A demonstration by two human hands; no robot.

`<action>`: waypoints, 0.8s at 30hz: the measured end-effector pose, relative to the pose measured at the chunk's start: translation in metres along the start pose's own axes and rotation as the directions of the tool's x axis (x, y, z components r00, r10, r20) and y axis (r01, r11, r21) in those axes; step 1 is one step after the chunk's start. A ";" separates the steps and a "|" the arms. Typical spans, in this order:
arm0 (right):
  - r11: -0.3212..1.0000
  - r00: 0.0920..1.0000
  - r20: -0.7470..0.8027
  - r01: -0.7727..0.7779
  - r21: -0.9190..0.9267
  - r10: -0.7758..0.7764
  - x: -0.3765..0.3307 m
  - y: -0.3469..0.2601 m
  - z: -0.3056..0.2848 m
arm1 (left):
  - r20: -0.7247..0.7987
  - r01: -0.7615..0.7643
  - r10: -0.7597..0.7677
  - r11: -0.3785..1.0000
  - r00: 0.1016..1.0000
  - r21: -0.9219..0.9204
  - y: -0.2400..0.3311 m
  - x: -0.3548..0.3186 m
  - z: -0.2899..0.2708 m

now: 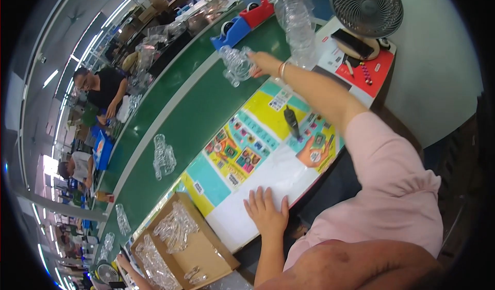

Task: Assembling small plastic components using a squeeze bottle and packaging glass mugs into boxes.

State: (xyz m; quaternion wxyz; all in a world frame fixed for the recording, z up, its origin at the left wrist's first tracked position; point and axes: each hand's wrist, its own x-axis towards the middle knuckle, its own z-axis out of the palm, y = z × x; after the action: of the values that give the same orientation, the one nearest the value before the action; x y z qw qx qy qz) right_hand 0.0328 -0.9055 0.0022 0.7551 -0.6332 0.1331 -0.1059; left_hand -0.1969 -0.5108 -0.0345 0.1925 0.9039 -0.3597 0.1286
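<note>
My right hand (266, 64) reaches out over the far part of the green work surface. Its fingers are closed on the near edge of a clear, rounded plastic piece (234, 63) with several bulging sections. My left hand (267, 211) lies flat with fingers spread on a white sheet (242, 218). That sheet covers part of a colourful printed mat (242, 158). On the mat stands a small dark pointed tool (291, 119). Beside my right wrist rises a tall stack of nested clear plastic pieces (300, 32).
A cardboard box (214, 254) of small clear parts sits left of the mat. Other clear pieces (163, 157) dot the green belt (188, 114). Blue (229, 32) and red (257, 14) tape dispensers, a fan (366, 6) and a phone (353, 43) stand beyond. Co-workers (105, 91) sit opposite.
</note>
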 end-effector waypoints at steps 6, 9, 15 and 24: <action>0.993 0.979 -0.186 -0.065 0.094 0.082 0.009 0.028 0.007 | -0.006 0.020 -0.020 0.999 1.000 0.025 -0.001 -0.002 0.002; 0.968 0.964 -0.191 0.143 -0.206 -0.183 -0.009 0.056 -0.038 | -0.014 0.004 -0.004 1.000 1.000 0.025 0.005 -0.002 0.002; 0.495 0.960 0.140 0.246 -0.833 -0.242 -0.211 0.042 -0.054 | 0.208 -0.137 0.146 0.989 0.967 -0.057 0.011 0.004 -0.018; -0.174 0.937 0.317 0.291 -0.941 -0.146 -0.352 0.041 -0.072 | 0.247 -0.331 0.298 0.938 0.922 0.104 0.006 -0.004 -0.002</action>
State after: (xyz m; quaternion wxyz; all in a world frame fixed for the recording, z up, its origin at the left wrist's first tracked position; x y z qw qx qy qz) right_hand -0.3236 -0.8491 -0.0259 -0.0005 -0.9976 0.0197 -0.0664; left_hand -0.2043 -0.5115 -0.0325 0.0612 0.8543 -0.5100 0.0790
